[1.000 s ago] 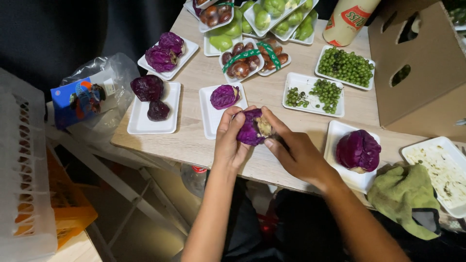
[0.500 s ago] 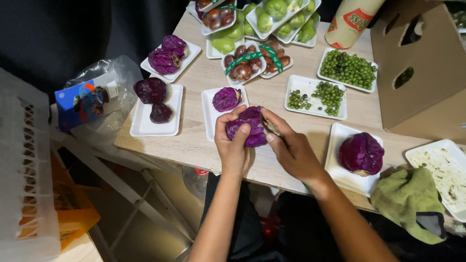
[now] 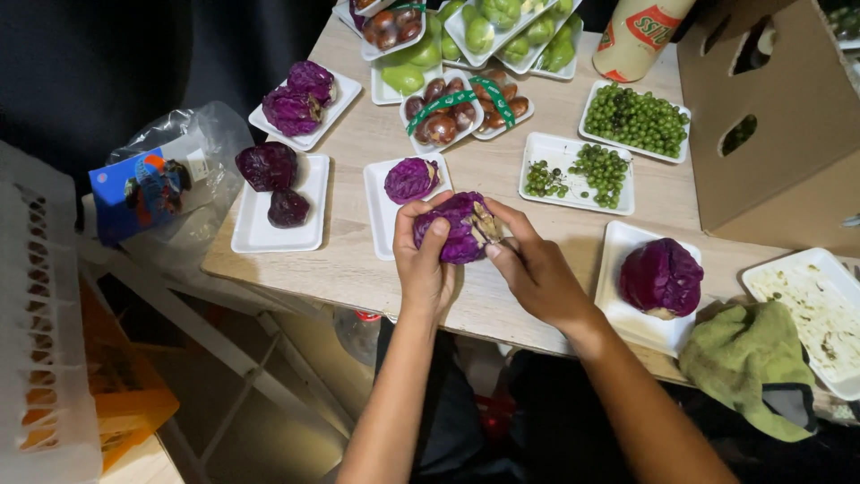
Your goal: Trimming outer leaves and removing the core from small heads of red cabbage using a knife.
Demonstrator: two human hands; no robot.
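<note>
Both of my hands hold one small purple cabbage (image 3: 459,224) above the near edge of a wooden table (image 3: 358,260). My left hand (image 3: 423,264) cups its left side, thumb on top. On the right, my right hand (image 3: 536,269) grips the cabbage, fingers at its pale cut stem. Just behind it a white tray (image 3: 381,215) carries another small purple cabbage piece (image 3: 410,178). A larger purple cabbage (image 3: 661,278) rests on a white tray (image 3: 627,314) to the right.
More white trays hold purple cabbages (image 3: 267,167), green peas (image 3: 636,118), brown fruits (image 3: 452,112) and green vegetables (image 3: 502,22). A cardboard box (image 3: 770,125) stands at right, a green cloth (image 3: 748,363) and a soiled tray (image 3: 811,309) near it. A plastic bag (image 3: 170,193) and white crate (image 3: 40,332) lie left.
The view has shifted slightly. My hands have turned the purple cabbage a little between them and hold it at much the same spot over the table edge.
</note>
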